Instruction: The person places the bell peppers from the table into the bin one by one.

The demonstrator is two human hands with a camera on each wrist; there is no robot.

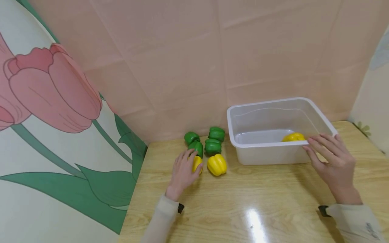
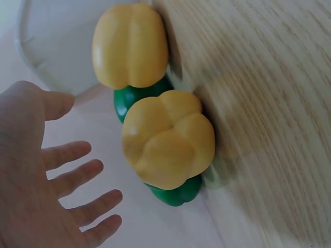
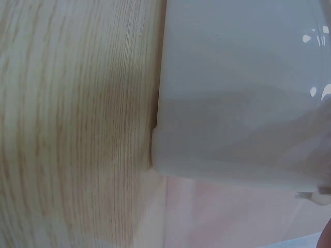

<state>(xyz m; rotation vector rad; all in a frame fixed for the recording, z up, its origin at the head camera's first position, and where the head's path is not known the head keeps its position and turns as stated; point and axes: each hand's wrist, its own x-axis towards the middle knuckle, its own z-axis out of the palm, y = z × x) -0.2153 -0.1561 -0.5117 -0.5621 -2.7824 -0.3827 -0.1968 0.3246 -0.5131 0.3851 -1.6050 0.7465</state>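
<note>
My left hand (image 1: 183, 170) hovers over a yellow bell pepper (image 1: 197, 164), its fingers spread and fairly straight. In the left wrist view a gap shows between those fingers and the lobed end of the yellow bell pepper (image 2: 170, 142). Just to its right on the table lies a second yellow bell pepper (image 1: 217, 164). Behind these two, several green bell peppers (image 1: 213, 146) sit close together. With my right hand (image 1: 332, 160) I grip the front right corner of a white plastic bin (image 1: 270, 155). Inside it, near that corner, rests another yellow bell pepper (image 1: 293, 137), partly hidden by the front wall.
Everything stands on a light wood table (image 1: 231, 206). A pinkish cloth (image 1: 170, 67) hangs behind the bin and the peppers. On the left is a wall panel with a painted tulip (image 1: 54, 87). A bright glare patch lies on the tabletop between the forearms.
</note>
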